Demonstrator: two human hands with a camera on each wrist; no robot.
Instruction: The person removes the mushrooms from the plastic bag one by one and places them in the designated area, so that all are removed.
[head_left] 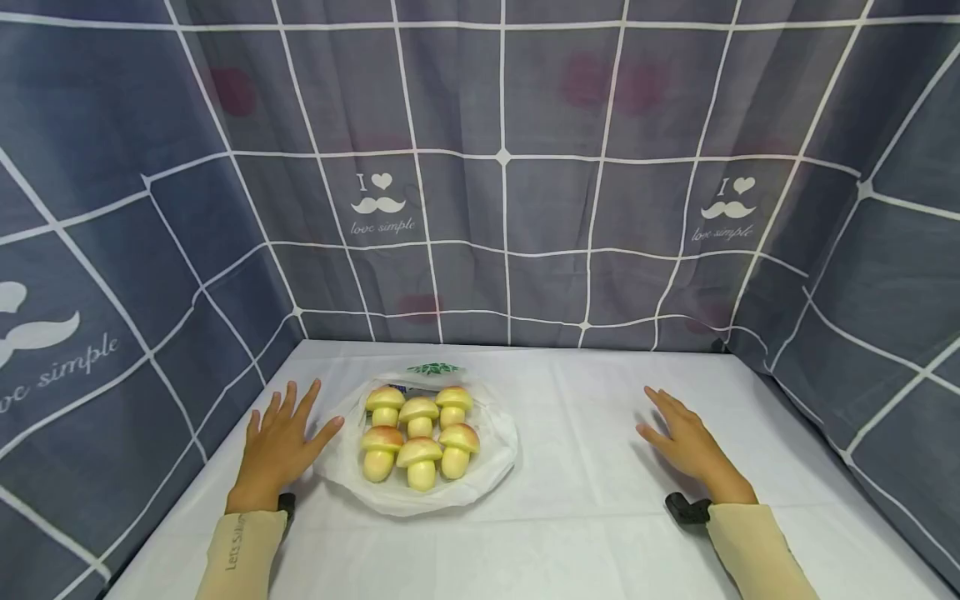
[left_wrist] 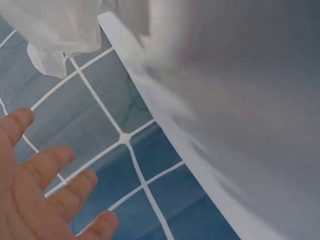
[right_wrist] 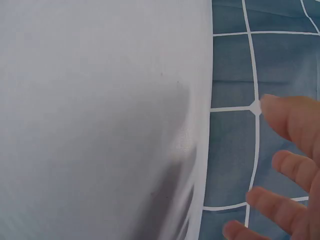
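Observation:
Several mushroom-shaped buns [head_left: 420, 452] with yellow stems and browned caps sit in two rows on a white plastic bag [head_left: 480, 490], left of the table's middle. Green print shows at the bag's far edge. My left hand [head_left: 279, 450] is spread beside the bag's left side, its thumb close to the plastic; whether they touch I cannot tell. Nothing is in that hand [left_wrist: 45, 195]. Over the right part of the table, well away from the bag, my right hand [head_left: 686, 442] has its fingers extended and holds nothing, as its wrist view also shows its spread fingers [right_wrist: 287, 115].
A white cloth covers the table [head_left: 585, 467]. Grey-blue curtains [head_left: 555, 200] with white grid lines hang behind it and along both sides. Black straps [head_left: 686, 508] sit at the wrists below beige sleeves [head_left: 243, 550].

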